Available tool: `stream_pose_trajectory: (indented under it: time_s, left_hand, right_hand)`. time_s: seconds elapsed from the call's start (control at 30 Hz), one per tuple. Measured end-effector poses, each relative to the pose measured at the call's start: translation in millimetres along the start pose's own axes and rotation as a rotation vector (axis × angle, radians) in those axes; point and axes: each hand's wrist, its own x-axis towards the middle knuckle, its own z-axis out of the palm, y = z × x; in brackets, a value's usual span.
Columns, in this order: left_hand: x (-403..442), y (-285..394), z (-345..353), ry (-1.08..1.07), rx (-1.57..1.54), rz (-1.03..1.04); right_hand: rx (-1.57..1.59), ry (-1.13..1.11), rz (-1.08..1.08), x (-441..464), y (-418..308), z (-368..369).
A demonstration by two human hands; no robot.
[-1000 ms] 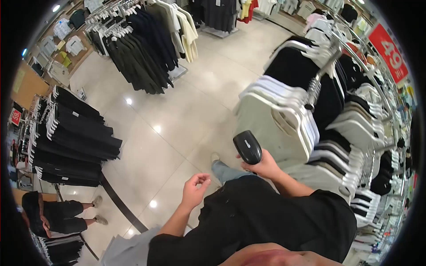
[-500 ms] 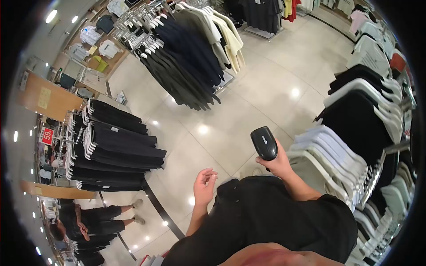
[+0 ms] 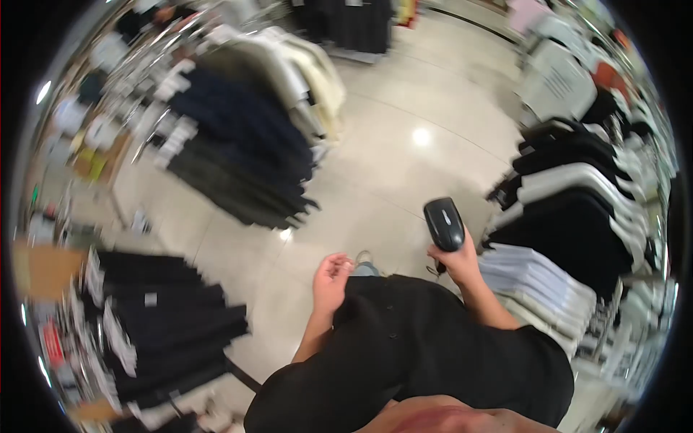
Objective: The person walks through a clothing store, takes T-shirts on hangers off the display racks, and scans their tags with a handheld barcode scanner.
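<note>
The right hand [image 3: 460, 261] was closed around the handle of the black scanner [image 3: 443, 224], whose head stood out just beyond the fingers. Left of that grip, well apart from it, the left hand [image 3: 332, 280] hung with its fingers loosely curled. Near the grip on the right were pale shirts [image 3: 538, 281], with black shirts [image 3: 577, 234] past them; far to its left hung dark clothes [image 3: 177, 310], somewhat blurred.

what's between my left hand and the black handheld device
The head view shows pale floor and a shoe, lower down, between your left hand and the black handheld device.
</note>
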Motion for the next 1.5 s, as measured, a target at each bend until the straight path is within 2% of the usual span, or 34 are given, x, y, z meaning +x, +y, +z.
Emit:
stream_pose_trajectory:
  time_s: [0.1, 0.17, 0.27, 0.33, 0.47, 0.57, 0.73, 1.0, 1.2, 1.4, 1.5]
  left_hand:
    - [77, 22, -18, -0.127, -0.028, -0.024]
    - [121, 25, -20, -0.19, -0.008, -0.016]
    - [175, 33, -15, -0.276, 0.022, -0.056]
    - [205, 39, -3, -0.293, 0.039, -0.089]
    - [269, 39, 30, -0.396, 0.135, -0.175]
    - [324, 47, 68, -0.437, 0.15, -0.151]
    - [421, 73, 145, -0.467, 0.193, -0.106]
    - [539, 125, 263, -0.573, 0.121, -0.004]
    - [641, 122, 320, -0.673, 0.161, -0.038]
    - [789, 119, 387, -0.848, 0.179, -0.072]
    - [858, 142, 425, -0.891, 0.173, -0.121]
  right_hand:
    - [0.009, 0.155, -0.027, 26, -38, 18]
    - [0.037, 0.174, -0.127, 45, -49, 18]
    - [0.4, 0.219, -0.204, 70, -71, 13]
    - [0.661, 0.079, -0.337, 89, -80, -6]
    - [0.922, -0.149, -0.4, 140, -93, -39]
    - [1.02, -0.15, -0.445, 194, -88, -66]
    - [1.054, -0.191, -0.52, 294, -95, -118]
    - [1.114, -0.114, -0.492, 418, -131, -181]
    - [1.081, -0.021, -0.542, 505, -144, -207]
    - [0.916, 0.271, -0.604, 592, -162, -213]
    - [0.952, 0.461, -0.524, 634, -191, -203]
